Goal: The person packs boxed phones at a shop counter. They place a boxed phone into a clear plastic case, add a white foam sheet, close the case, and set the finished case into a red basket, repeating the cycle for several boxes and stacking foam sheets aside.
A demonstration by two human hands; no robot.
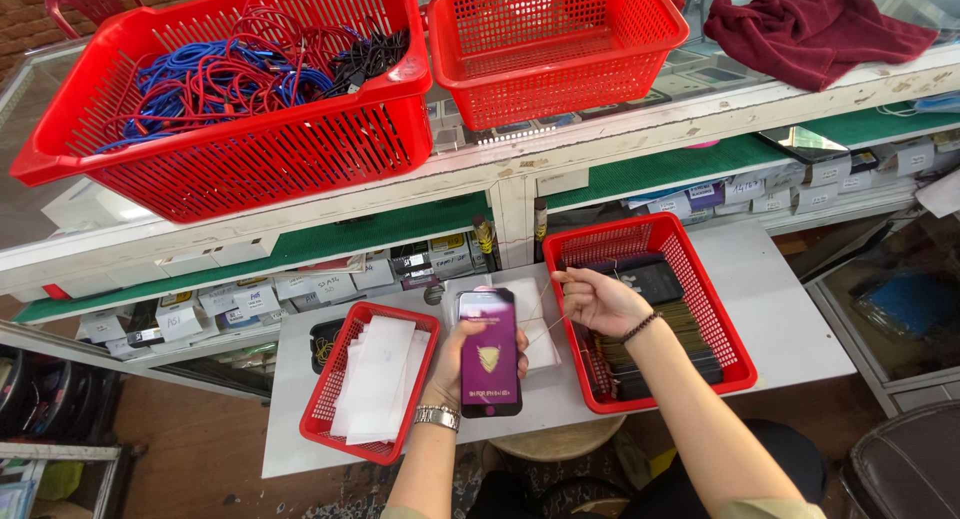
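Left hand grips a phone upright from below, purple screen facing up, over the white surface between two red baskets. Right hand sits just right of the phone's top edge, fingers pinched narrow on a thin clear film strip that runs toward the phone. Left small basket holds white sleeves; right basket holds dark flat packs. Big basket of cables on the shelf above.
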